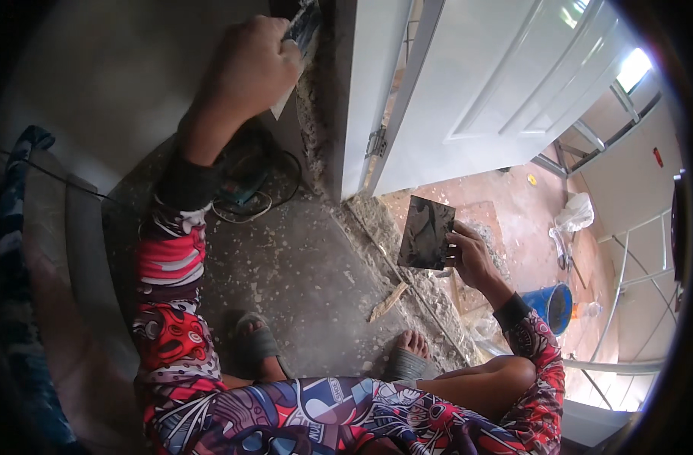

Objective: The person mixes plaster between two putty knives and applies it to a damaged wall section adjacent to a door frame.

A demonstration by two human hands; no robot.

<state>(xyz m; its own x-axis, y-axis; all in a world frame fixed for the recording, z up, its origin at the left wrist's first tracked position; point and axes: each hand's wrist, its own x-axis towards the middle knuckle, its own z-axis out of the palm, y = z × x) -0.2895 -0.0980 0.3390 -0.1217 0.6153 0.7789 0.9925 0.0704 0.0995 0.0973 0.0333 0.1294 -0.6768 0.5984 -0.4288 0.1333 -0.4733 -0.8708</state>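
My left hand (252, 68) is raised at the upper left, its fingers closed round a putty knife (304, 24). A pale flat edge of this tool shows below the fist, against the rough broken wall edge (310, 129) beside the white door frame (359, 98). Part of the tool is hidden by my fingers. Lower and to the right, my right hand (474, 256) pinches a thin dark rectangular plate (427, 233) by its right side. Grey smears cover the face of the plate, which is tilted up toward me.
A white panelled door (498, 83) stands open at the right, on a hinge (376, 142). Below my left arm lies a green corded power tool (244, 186). A wood scrap (388, 301) lies by the chipped threshold. Farther right are a blue bucket (550, 307) and a metal frame (627, 265).
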